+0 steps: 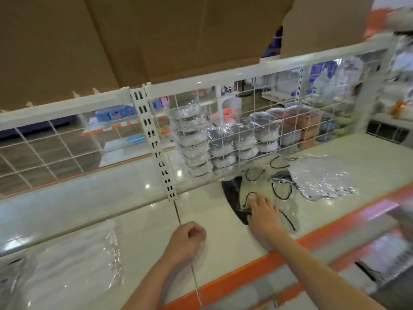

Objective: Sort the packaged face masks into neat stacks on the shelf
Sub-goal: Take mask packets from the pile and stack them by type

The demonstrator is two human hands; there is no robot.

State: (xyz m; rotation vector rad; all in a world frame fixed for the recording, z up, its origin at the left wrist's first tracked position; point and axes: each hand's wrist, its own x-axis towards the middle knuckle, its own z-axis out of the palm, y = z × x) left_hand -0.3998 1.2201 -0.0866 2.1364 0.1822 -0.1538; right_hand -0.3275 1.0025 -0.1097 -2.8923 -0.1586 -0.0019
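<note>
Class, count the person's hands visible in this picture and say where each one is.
2. The left hand is curled into a fist above the white shelf; the right hand rests on a packaged mask further right. None looks hidden.

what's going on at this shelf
A person is sorting packaged face masks on a white shelf with an orange front edge. The right hand lies flat on a clear-wrapped mask pack near the wire grid. The left hand is curled, apparently around a thin cord. More loose packs lie to the right, and stacked packs sit behind the grid.
</note>
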